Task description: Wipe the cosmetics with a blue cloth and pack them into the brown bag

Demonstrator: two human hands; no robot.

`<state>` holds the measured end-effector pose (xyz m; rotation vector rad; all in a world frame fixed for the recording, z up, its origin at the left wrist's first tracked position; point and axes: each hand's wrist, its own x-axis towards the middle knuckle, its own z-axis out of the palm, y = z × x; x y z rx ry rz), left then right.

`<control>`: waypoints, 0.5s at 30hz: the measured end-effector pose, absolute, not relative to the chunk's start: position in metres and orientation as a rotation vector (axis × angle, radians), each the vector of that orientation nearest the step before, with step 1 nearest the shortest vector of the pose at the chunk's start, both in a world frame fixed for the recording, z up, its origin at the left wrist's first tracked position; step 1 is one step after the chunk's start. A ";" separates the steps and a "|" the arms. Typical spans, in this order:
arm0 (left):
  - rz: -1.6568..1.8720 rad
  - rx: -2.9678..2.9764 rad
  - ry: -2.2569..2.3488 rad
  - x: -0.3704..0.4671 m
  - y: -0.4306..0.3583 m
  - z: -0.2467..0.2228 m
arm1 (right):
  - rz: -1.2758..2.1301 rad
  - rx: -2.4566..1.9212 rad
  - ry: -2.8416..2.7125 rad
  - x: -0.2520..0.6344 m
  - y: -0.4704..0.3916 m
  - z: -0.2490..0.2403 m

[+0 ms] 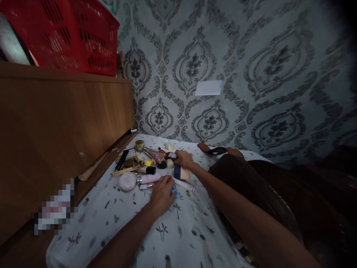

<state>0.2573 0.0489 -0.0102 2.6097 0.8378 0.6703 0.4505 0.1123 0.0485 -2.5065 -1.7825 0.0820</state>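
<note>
Several cosmetics lie in a pile on a white patterned cloth (pixel 111 230). My left hand (pixel 163 193) rests at the pile's near edge, fingers curled over a small blue item (pixel 174 189), beside a lilac tube (pixel 152 177). My right hand (pixel 184 159) is at the pile's right side, its fingers closed at a dark brown item (pixel 171 155). Below it lie a jar with a dark blue lid (pixel 181 173) and a white tube (pixel 184 185). A round pink compact (pixel 127 181) sits at the left, and a gold-lidded jar (pixel 140 145) at the back.
A brown bag (pixel 240 186) with a strap (pixel 220 150) lies on the right. At the left stands a wooden cabinet (pixel 67 137) with a red basket (pixel 83 41) on top. A patterned wall (pixel 192 111) rises behind the cloth.
</note>
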 end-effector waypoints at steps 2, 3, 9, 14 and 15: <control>0.681 2.590 0.831 0.258 0.049 -0.011 | 0.019 -2.496 -1.764 0.442 0.108 0.056; 0.700 2.557 0.819 0.258 0.049 -0.012 | -0.012 -2.486 -1.750 0.437 0.106 0.061; 0.951 1.984 0.701 0.257 0.055 -0.012 | -0.133 -2.382 -1.587 0.411 0.070 0.088; 1.091 1.646 0.740 0.254 0.074 -0.009 | -0.096 -2.033 -1.385 0.396 0.019 0.064; 1.118 1.563 0.744 0.253 0.077 -0.008 | -0.009 -1.854 -1.347 0.392 0.009 0.054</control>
